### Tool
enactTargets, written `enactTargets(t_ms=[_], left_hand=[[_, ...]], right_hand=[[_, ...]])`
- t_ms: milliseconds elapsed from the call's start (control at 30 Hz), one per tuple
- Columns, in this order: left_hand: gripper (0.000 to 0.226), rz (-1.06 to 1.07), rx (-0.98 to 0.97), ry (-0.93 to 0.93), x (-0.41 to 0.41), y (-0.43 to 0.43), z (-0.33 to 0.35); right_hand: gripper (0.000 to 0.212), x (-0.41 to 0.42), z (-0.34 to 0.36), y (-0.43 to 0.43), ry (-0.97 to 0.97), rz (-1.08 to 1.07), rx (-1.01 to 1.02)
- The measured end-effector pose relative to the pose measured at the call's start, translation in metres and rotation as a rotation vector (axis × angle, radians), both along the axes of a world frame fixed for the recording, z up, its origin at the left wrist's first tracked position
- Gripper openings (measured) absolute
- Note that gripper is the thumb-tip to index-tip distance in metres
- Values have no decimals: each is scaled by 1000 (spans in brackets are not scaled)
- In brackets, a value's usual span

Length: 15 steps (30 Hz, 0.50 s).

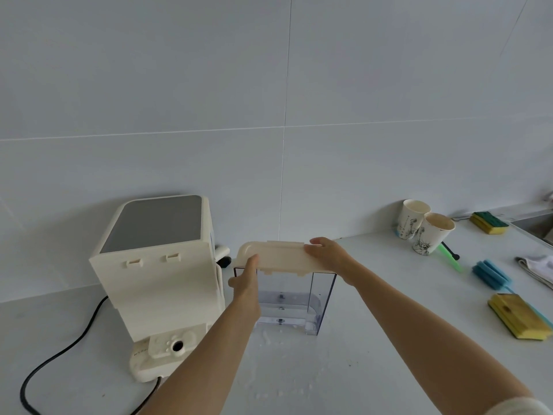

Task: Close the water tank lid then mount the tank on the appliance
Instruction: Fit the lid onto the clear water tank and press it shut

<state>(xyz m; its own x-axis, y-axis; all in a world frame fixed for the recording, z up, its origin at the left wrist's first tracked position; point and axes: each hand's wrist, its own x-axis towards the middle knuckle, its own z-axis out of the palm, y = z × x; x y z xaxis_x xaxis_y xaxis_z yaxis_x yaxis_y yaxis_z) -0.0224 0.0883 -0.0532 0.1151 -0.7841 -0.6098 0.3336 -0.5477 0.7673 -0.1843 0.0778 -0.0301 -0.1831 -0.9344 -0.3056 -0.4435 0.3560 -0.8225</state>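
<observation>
A clear plastic water tank point(294, 304) stands upright on the white counter, right of the cream appliance point(161, 277). A cream lid point(279, 255) lies across the tank's top. My left hand point(247, 283) grips the lid's near left edge, thumb on top. My right hand point(327, 255) holds the lid's right end. The appliance shows its back panel with two slots and a base with a round port point(178, 345).
A black power cord point(59, 354) loops from the appliance over the counter at left. Two paper cups point(425, 227), sponges point(519, 317), a blue brush point(490, 275) and a cloth point(538, 266) lie to the right. Water drops spot the counter point(284, 369) in front of the tank.
</observation>
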Motion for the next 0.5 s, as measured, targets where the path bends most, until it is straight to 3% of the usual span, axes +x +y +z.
enactTargets(t_ms=[333,500], left_hand=[[68,7,-55,-88,1,-11,0],[68,-64,-57,-123,6,-23,0]], right_hand=[[21,-4,-1,8,-3,4,11],[19,-8,-7,18,-13,47,27]])
